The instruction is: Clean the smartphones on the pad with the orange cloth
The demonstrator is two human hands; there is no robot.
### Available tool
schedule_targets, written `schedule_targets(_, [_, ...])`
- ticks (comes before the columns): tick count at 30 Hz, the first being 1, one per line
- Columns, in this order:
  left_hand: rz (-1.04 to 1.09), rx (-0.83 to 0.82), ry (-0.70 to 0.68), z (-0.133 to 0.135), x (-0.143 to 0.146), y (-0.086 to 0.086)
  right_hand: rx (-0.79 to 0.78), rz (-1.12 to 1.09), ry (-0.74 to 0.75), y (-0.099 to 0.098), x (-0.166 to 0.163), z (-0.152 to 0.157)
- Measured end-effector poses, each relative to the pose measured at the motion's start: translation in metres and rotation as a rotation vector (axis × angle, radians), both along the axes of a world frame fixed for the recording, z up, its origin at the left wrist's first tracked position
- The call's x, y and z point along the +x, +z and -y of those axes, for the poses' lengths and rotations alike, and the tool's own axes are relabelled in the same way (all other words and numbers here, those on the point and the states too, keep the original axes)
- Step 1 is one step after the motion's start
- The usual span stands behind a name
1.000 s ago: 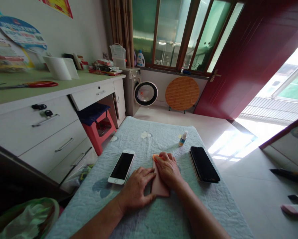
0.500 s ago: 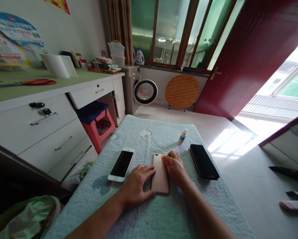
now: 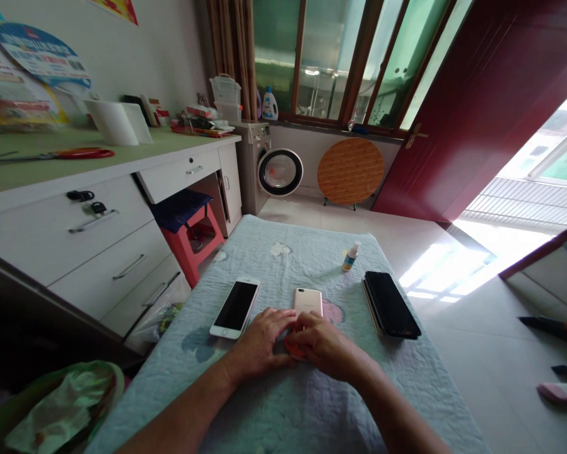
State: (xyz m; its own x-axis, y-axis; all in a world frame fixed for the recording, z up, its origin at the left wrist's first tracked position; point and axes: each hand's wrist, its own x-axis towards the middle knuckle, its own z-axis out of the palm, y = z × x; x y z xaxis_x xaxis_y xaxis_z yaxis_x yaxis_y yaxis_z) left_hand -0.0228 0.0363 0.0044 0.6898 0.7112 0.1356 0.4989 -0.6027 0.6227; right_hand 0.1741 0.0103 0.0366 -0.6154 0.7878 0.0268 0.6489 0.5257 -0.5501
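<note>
The gold phone [image 3: 308,301] lies back up near the middle of the cloth-covered surface [image 3: 276,416], camera end away from you, its lower part hidden by your hands. Your left hand [image 3: 259,340] is spread rather than clenched, palm down, with its fingers at the phone's left edge; it does not grip the phone around. Your right hand [image 3: 325,343] is bent over the phone's lower part, fingers curled and grasping the orange cloth [image 3: 295,351]. Part of that cloth shows between your two hands; the rest is covered by your fingers.

To your left, just beyond your left hand, the white phone [image 3: 236,308] lies screen up. On your right, well apart from your right hand, the black phone [image 3: 391,306] lies screen up on top of a light-edged thing that it mostly hides. The spray bottle [image 3: 350,257] stands upright farther from you, between the gold and black phones but beyond them.
</note>
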Motion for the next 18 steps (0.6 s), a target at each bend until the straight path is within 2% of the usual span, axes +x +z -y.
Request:
schedule_targets(6, [-0.063, -0.036, -0.055, -0.002, -0.004, 0.007, -0.133, -0.009, 0.074, 0.014, 0.003, 0.005])
schedule_targets(11, [-0.086, -0.035, -0.057, -0.001, -0.005, 0.009, -0.226, 0.078, 0.017, 0.019, 0.016, 0.004])
schedule_targets(15, [-0.08, -0.043, -0.029, 0.0, -0.004, 0.009, -0.243, 0.159, -0.033, 0.019, 0.025, 0.003])
schedule_targets(18, [-0.068, -0.047, -0.018, 0.0, -0.003, 0.008, -0.193, 0.221, -0.033, 0.018, 0.021, 0.002])
